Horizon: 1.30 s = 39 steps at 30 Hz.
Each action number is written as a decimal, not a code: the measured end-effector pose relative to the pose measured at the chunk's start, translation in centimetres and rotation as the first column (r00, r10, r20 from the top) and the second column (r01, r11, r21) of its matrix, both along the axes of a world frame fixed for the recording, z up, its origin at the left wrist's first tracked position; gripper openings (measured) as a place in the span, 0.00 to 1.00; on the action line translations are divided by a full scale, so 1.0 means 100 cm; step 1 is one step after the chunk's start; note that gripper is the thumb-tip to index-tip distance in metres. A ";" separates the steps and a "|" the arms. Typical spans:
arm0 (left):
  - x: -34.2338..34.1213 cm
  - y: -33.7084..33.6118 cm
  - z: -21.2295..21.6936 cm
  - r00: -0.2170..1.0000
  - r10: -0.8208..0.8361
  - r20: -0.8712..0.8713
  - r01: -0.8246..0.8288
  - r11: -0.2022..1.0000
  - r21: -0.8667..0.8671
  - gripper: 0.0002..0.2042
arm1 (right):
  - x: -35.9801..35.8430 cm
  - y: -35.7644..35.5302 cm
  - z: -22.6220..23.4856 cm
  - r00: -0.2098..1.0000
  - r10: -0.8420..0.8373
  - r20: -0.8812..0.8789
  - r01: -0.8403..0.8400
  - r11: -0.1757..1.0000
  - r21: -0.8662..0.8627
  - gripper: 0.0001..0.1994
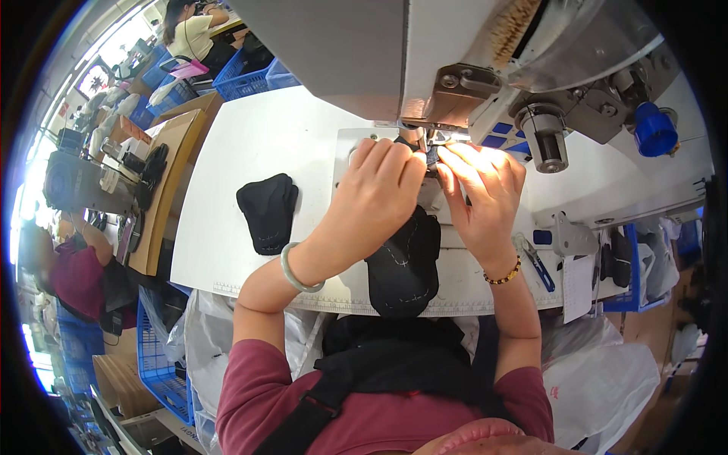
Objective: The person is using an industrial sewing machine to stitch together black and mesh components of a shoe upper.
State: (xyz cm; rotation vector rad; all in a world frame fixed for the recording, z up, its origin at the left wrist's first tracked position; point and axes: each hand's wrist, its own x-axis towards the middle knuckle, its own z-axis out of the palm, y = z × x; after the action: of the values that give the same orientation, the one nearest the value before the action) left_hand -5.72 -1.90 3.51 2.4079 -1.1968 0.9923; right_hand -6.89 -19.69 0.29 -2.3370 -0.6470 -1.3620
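Note:
Under the lit needle area of a sewing machine (pixel 425 133), a small dark fabric piece (pixel 433 158) lies between my two hands. My left hand (pixel 383 182), fingers curled, grips its left side. The thumb and fingers of my right hand (pixel 483 178) pinch its right side. Much of the piece is hidden by my fingers. Just below my hands, a stack of black shaped fabric pieces (pixel 402 265) with pale stitch marks lies at the table's front edge. Another black stack (pixel 268 214) rests to the left of my left forearm.
The white table (pixel 220 189) has a ruler strip along its front edge. Blue-handled thread snips (pixel 540 269) lie right of my right wrist. The machine's head overhangs the far side. Blue crates (pixel 163 371) and plastic bags stand around the table. Other people (pixel 76 273) sit at the left.

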 end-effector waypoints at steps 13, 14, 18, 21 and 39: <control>0.048 0.030 -0.028 0.887 -0.428 -0.172 0.330 0.849 -0.413 0.24 | 0.010 -0.010 -0.013 0.996 0.080 0.032 -0.082 0.995 0.059 0.13; 0.050 0.034 -0.029 0.869 -0.470 -0.156 0.399 0.851 -0.341 0.26 | 0.012 -0.011 -0.015 0.997 0.073 0.032 -0.075 0.995 0.062 0.13; 0.039 0.030 -0.023 0.881 -0.444 -0.164 0.405 0.886 -0.224 0.29 | 0.017 -0.021 -0.021 0.981 0.119 0.155 -0.129 0.990 0.058 0.13; 0.036 0.032 -0.021 0.899 -0.415 -0.140 0.388 0.903 -0.185 0.31 | 0.014 -0.019 -0.019 0.973 0.148 0.176 -0.156 0.987 0.030 0.13; -0.007 -0.001 -0.031 0.994 -0.089 0.056 0.096 0.985 -0.145 0.26 | 0.008 -0.021 -0.020 0.930 0.347 0.121 -0.342 0.938 -0.060 0.18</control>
State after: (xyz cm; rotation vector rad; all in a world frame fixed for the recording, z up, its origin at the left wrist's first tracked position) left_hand -6.41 -1.97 0.40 2.2059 -1.1958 1.0773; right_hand -6.12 -21.80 -1.71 -2.0461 -1.0749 -1.3513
